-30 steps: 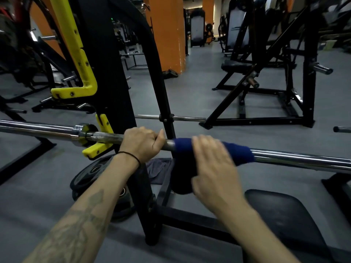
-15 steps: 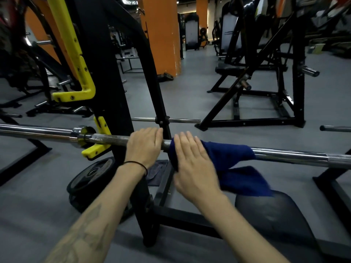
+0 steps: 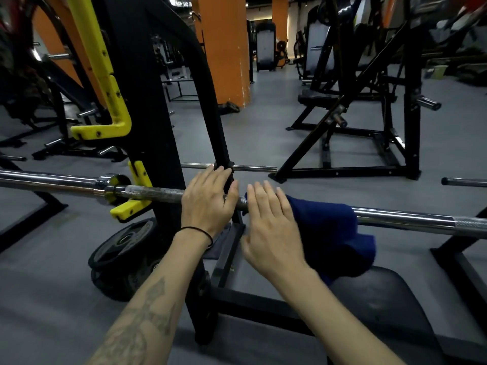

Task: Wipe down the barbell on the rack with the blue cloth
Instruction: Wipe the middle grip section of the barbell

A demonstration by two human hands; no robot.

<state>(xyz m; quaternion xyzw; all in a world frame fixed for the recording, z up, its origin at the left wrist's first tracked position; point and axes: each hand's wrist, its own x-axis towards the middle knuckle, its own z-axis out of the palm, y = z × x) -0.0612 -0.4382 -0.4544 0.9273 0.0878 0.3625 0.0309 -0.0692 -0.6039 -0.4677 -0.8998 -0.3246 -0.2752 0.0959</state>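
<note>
Nearby, rack upright (image 3: pixel 147 106) stands behind barbell (image 3: pixel 411 219).

Steel barbell (image 3: pixel 395 219) on rack (image 3: pixel 147 143), blue cloth (image 3: pixel 324 227) draped over it

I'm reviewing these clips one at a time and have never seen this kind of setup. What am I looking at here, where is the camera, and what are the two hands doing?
There is no robot here: a person wears one wide-angle camera on the head, looking forward and down, so the two forearms come in from the bottom of the picture. The place is a gym. A steel barbell lies across the view, resting in a yellow hook on a black rack. The left hand, with a black band on its wrist, rests over the bar with its fingers draped on top. The right hand presses a blue cloth against the bar just beside it; the cloth hangs over and below the bar. Below are a black bench pad and weight plates on the grey floor. The right hand looks slightly blurred.
</note>
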